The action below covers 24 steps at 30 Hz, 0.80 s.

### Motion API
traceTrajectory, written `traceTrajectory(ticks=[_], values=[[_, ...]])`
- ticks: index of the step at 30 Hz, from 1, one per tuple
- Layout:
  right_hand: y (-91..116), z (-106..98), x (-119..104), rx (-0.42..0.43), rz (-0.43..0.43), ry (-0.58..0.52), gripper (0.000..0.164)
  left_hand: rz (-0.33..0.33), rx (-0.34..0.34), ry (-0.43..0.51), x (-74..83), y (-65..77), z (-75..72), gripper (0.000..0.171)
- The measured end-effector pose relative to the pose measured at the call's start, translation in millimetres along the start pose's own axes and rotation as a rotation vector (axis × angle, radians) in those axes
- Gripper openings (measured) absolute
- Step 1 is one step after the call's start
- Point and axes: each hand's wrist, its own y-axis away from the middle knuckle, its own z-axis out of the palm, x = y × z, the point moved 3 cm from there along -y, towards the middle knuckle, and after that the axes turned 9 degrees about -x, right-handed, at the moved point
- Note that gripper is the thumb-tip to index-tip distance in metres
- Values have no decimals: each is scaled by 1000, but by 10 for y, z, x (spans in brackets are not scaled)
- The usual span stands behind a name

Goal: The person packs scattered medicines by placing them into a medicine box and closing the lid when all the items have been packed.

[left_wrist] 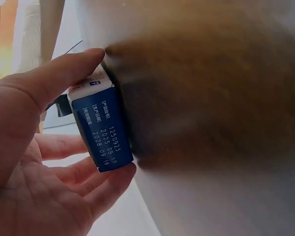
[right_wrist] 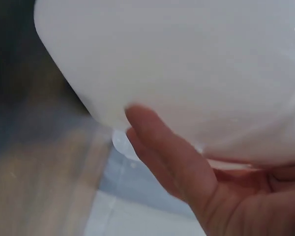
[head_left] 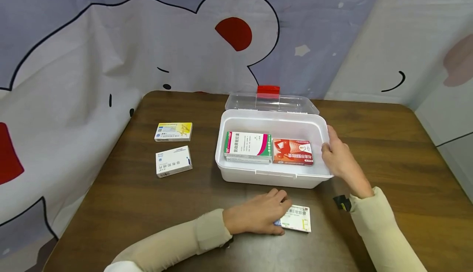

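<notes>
In the head view my left hand [head_left: 258, 212] lies low at the table's front, its thumb and fingers on either side of a white medicine box [head_left: 297, 218] marked with a yellow E. The left wrist view shows this medicine box [left_wrist: 104, 130] by its dark blue end with printed dates, pinched between thumb and fingertips. My right hand [head_left: 339, 155] grips the right rim of a white plastic storage box [head_left: 273, 177], thumb at the rim. Inside stand a green-and-white medicine box [head_left: 248, 145] and a red one [head_left: 292, 152], side by side.
The storage box's clear lid [head_left: 244, 103] with a red latch [head_left: 268, 90] is swung back behind it. To the left on the brown table [head_left: 129, 206] lie a yellow-and-white medicine box [head_left: 173, 131] and a white one [head_left: 173, 161]. A patterned cloth [head_left: 166, 46] hangs behind.
</notes>
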Motion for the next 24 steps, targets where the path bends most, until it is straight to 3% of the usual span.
traceTrajectory(ticks=[7,12,18,24], values=[[-22,0,-16,-65,37,72,59,8,44,61,-10,63,-115,57],[-26,3,-21,-37,60,74,58,32,90,145,-49,186,-312,58],[-26,6,-22,-29,71,63,59,68,145,184,-152,357,-582,60],[-27,-3,-27,-29,71,50,58,52,124,236,-233,486,-772,62]])
